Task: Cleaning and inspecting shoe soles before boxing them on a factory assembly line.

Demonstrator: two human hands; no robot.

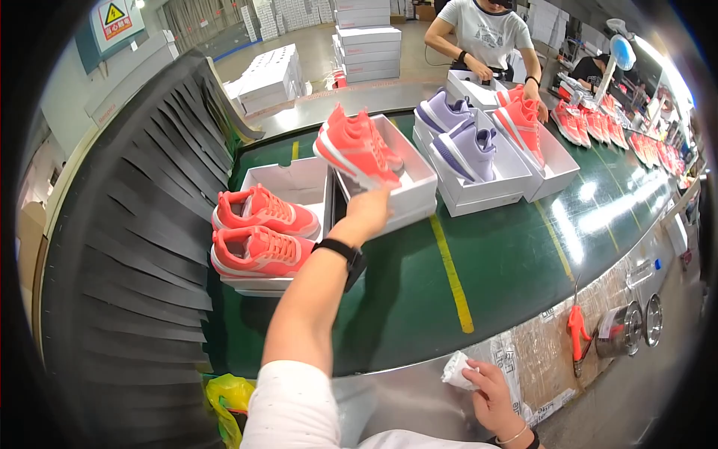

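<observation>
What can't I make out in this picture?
In the head view:
Left hand: fingertips, hidden by the hand itself.
White wad: what it is; fingers of the right hand partly cover it.
Yellow plastic: lower end, cut off by the bottom edge.
Far shoes: their number, blurred and too small.

at the centre of the head view, the left hand (366,213) is at the near edge of an open white box (416,198), just below coral shoes (355,150) at twelve o'clock. at five o'clock the right hand (491,398) grips a crumpled white wad (457,371). coral sneakers (262,251) sit in a second box at nine, near a black strip curtain (142,232). lavender shoes (471,153) rest between one and two. a co-worker (490,34) stands at one, a red air gun (577,329) lies at four, a yellow bag (226,393) at seven.
</observation>
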